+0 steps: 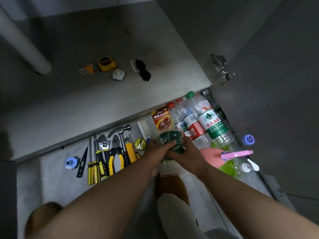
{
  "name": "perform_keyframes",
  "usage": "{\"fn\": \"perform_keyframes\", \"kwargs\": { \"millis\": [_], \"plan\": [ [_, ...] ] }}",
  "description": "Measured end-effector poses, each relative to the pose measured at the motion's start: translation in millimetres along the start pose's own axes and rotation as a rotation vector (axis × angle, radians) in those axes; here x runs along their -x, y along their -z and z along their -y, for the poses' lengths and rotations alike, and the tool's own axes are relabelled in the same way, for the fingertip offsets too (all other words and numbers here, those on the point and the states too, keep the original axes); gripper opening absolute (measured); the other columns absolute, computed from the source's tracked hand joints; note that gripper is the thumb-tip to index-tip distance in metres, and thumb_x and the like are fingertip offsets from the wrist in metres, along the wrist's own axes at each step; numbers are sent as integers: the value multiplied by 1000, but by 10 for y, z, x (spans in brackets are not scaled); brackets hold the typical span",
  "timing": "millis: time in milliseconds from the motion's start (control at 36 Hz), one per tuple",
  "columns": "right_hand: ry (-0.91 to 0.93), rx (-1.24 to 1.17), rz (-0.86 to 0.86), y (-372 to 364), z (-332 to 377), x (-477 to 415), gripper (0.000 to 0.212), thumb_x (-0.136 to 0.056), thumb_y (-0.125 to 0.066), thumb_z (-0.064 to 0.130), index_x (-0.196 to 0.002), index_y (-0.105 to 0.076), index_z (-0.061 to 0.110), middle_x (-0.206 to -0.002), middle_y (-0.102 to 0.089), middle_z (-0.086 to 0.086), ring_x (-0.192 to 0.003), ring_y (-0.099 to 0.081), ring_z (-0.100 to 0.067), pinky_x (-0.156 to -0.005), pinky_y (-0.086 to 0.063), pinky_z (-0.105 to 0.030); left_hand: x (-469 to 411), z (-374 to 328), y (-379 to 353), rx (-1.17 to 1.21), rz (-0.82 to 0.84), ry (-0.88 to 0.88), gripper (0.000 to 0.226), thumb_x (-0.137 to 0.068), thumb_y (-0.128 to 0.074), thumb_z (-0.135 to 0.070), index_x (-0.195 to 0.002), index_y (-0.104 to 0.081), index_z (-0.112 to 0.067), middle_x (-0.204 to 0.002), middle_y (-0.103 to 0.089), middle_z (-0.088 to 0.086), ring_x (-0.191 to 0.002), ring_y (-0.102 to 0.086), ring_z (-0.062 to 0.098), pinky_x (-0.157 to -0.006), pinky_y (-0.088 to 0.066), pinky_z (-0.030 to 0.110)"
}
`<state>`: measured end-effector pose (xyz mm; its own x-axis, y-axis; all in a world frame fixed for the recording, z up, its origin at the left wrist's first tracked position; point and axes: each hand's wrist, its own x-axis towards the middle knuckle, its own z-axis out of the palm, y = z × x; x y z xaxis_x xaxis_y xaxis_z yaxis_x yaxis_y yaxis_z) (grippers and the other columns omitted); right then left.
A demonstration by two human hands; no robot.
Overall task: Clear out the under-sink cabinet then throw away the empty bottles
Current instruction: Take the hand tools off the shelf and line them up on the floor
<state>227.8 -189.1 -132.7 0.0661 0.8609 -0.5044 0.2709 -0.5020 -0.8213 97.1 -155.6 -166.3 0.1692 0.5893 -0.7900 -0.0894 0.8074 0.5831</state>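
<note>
While both arms reach toward the cabinet's front edge, I log the left hand (156,149) and right hand (185,152) meeting on a green packet (170,138) in clear wrap. Fingers of each hand are curled round it, the left thumb lying across its face. The packet sits between the tool row and the bottles.

- Bottles (214,124): clear plastic, lying side by side just right of the hands, caps toward the cabinet; I cannot tell if any liquid is inside.
- Cabinet floor (120,40): holds a yellow tape measure (104,64), a white fitting (118,75) and a black item (142,70), near a white pipe (25,49).
- Left of the hands: hammer (121,135), pliers (115,154), wrench (103,145), screwdrivers (93,167), laid parallel.
- Red battery pack (161,119): just beyond the packet.
</note>
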Motion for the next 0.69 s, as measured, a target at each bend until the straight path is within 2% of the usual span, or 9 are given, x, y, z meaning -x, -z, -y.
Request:
{"fn": "perform_keyframes", "kwargs": {
  "millis": [56,111,194,250,306,389,528,583,694],
  "plan": [
    [23,222,-91,-1,-27,10,62,-84,-79,32,-135,-48,17,-128,-63,5,-111,-65,-9,-91,-54,-22,-64,18,-55,33,-39,-6,67,-78,-86,-36,-130,-49,-17,-119,-67,3,-108,-69,24,-96,-57,45],
    [98,515,-217,-1,-56,38,66,-88,-71,42,-141,-43,15,-135,-54,-1,-119,-55,-17,-98,-48,-30,-100,2,-108,45,-101,-19,66,-82,-80,-43,-134,-48,-18,-123,-66,4,-112,-66,25,-101,-54,47],
    [201,647,-385,-19,-45,85,58,-88,-68,32,-137,-43,15,-133,-51,-6,-122,-48,-24,-101,-42,-34,-123,-47,-187,-133,-153,-22,59,-91,-70,-45,-138,-47,-19,-129,-63,7,-115,-63,26,-98,-55,44],
    [226,637,-421,-22,-20,95,52,-88,-68,23,-134,-45,14,-129,-51,-7,-118,-49,-23,-97,-40,-30,-102,-88,-213,-220,-123,-28,51,-96,-65,-38,-141,-47,-21,-131,-63,6,-113,-63,22,-85,-57,36],
    [247,617,-406,1,13,96,46,-89,-67,17,-130,-47,13,-125,-51,-7,-114,-49,-21,-92,-37,-25,-45,-137,-200,-237,-92,-20,44,-100,-59,-35,-140,-48,-22,-128,-64,5,-108,-63,19,-79,-56,32],
    [259,603,-335,40,93,89,38,-90,-66,16,-125,-51,12,-119,-52,-4,-110,-49,-19,-90,-37,-22,92,-218,-160,-250,-65,-34,36,-100,-59,-34,-134,-53,-22,-124,-65,5,-109,-63,24,-96,-56,47],
    [215,583,-258,131,315,29,31,-89,-67,18,-117,-53,16,-112,-52,-2,-101,-51,-18,-77,-40,-23,313,-322,-183,-446,-1,-151,25,-97,-64,-22,-122,-63,-19,-118,-69,11,-111,-65,29,-101,-53,49],
    [180,600,-216,178,412,7,28,-89,-67,20,-114,-53,16,-109,-53,-2,-98,-53,-20,-72,-44,-26,401,-341,-180,-501,16,-154,26,-96,-64,-18,-122,-63,-18,-119,-69,9,-113,-64,27,-102,-52,47],
    [152,636,-134,283,604,-56,25,-89,-68,19,-111,-56,16,-108,-59,-4,-95,-56,-21,-79,-50,-34,530,-450,-34,-576,23,-169,43,-92,-65,-12,-134,-57,-21,-128,-65,7,-113,-64,26,-97,-55,38]
  ]
}}
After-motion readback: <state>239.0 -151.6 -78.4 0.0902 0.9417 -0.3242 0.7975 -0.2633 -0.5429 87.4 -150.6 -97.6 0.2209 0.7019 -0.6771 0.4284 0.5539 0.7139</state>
